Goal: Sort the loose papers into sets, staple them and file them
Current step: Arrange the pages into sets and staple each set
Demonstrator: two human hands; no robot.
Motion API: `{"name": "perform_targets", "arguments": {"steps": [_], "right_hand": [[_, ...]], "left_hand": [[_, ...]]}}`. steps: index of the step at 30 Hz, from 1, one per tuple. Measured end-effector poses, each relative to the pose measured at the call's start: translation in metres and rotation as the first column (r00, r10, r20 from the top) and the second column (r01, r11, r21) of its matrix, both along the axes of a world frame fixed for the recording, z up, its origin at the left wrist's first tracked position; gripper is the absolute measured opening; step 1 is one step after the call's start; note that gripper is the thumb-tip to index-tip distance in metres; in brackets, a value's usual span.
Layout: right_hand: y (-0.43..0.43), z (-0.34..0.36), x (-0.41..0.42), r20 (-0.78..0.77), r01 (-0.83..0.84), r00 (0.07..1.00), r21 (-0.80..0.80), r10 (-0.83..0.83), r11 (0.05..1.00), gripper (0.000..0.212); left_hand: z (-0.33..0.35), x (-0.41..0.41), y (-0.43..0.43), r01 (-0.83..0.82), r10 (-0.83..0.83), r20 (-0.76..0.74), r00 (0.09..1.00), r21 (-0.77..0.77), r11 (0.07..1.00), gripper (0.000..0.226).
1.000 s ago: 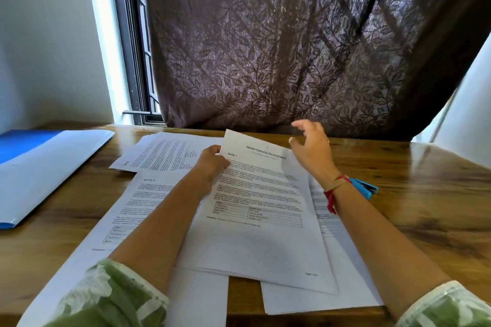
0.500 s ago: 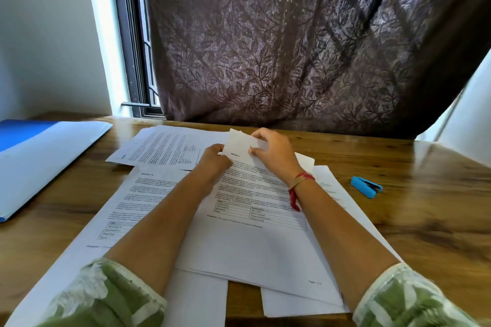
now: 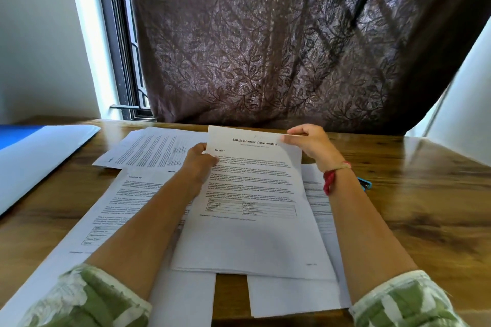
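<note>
Both hands have hold of the top sheet (image 3: pixel 252 220): the left hand (image 3: pixel 199 160) grips its left edge near the far corner, thumb on the print, and the right hand (image 3: pixel 310 143) pinches the far right corner. I see that sheet lying over other loose papers (image 3: pixel 127 207) spread on the wooden table (image 3: pixel 425 207). What I take for a blue stapler (image 3: pixel 364 184) peeks out just behind the right wrist; a blue-and-white folder (image 3: pixel 39 156) lies well to the left.

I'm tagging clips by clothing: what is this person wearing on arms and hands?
Green fabric left sleeve and right sleeve, both with a white leafy print. A red thread bracelet with a beige band circles the right wrist. The left hand and right hand are ungloved.
</note>
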State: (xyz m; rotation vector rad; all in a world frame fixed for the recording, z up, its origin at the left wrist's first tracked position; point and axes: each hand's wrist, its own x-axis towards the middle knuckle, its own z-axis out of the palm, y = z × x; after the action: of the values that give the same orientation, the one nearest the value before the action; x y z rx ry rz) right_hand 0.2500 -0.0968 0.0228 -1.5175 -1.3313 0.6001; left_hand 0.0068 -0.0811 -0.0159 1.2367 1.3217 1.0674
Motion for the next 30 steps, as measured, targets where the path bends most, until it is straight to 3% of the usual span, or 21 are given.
{"name": "perform_targets", "arguments": {"steps": [5, 9, 13, 16, 19, 22, 26, 30], "right_hand": [[0.0, 0.001, 0.001, 0.124, 0.035, 0.99, 0.258, -0.069, 0.966, 0.026], [0.005, 0.002, -0.002, 0.222, -0.014, 0.973, 0.328, -0.062, 0.944, 0.019], [0.007, -0.004, 0.001, 0.368, -0.046, 0.92, 0.447, -0.137, 0.894, 0.03], [0.007, 0.002, 0.001, 0.297, -0.113, 0.954, 0.487, -0.042, 0.866, 0.022], [-0.006, 0.017, -0.001, 0.088, -0.243, 0.97, 0.417, 0.227, 0.876, 0.024], [-0.022, 0.025, 0.003, -0.094, -0.46, 0.863, 0.259, 0.496, 0.85, 0.016], [-0.028, 0.026, 0.006, -0.112, -0.582, 0.799, 0.102, 0.59, 0.807, 0.019], [-0.033, 0.03, 0.009, -0.095, -0.647, 0.758, 0.012, 0.645, 0.763, 0.022]], "left_hand": [[0.001, 0.001, -0.001, -0.054, 0.054, 0.056, 0.997, 0.003, 0.999, 0.036], [-0.002, 0.004, 0.0, -0.132, 0.125, 0.109, 0.986, 0.062, 0.989, 0.043], [-0.003, 0.005, 0.0, -0.175, 0.166, 0.1, 0.981, 0.094, 0.98, 0.052], [-0.005, 0.003, 0.003, -0.165, 0.155, 0.086, 0.984, 0.118, 0.979, 0.052], [-0.007, 0.002, 0.004, -0.149, 0.142, 0.051, 0.989, 0.187, 0.971, 0.052], [-0.007, 0.0, 0.004, -0.141, 0.131, 0.056, 0.99, 0.239, 0.961, 0.054], [-0.008, -0.003, 0.004, -0.123, 0.109, 0.067, 0.992, 0.267, 0.956, 0.048], [-0.006, -0.006, 0.007, -0.099, 0.063, 0.158, 0.986, 0.236, 0.967, 0.015]]}}
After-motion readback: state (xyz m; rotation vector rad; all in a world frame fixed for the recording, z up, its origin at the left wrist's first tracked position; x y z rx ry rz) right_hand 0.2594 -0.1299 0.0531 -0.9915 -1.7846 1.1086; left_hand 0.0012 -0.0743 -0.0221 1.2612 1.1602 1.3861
